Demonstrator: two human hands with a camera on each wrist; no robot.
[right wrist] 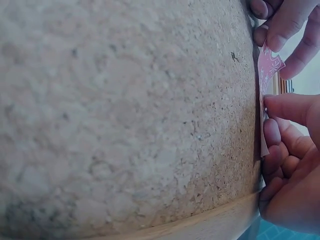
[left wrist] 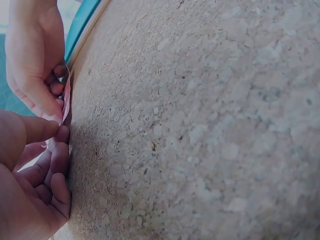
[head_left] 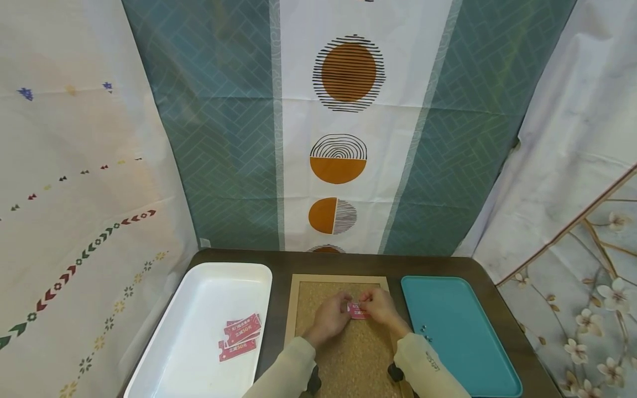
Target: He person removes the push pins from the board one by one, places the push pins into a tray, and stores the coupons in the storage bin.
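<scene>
A red paper coupon [head_left: 356, 310] with white print lies against a wood-framed cork board [head_left: 348, 354], near its upper part. My left hand [head_left: 329, 316] pinches the coupon's left end; in the right wrist view this end of the coupon [right wrist: 270, 64] bends up off the cork. At the other end, my right hand [head_left: 380, 307] has thumb and curled fingers together on the coupon, close to the board. Whether a small item sits between those right fingertips [right wrist: 272, 102] is hidden. More red coupons [head_left: 241, 331] lie overlapping in a white tray [head_left: 149, 365] at left.
To the right of the board is a teal tray [head_left: 468, 342] holding several tiny metallic pieces [head_left: 426, 333], too small to identify. Everything stands on a dark brown table [head_left: 278, 287]. Patterned cloths [head_left: 234, 138] hang behind and at both sides.
</scene>
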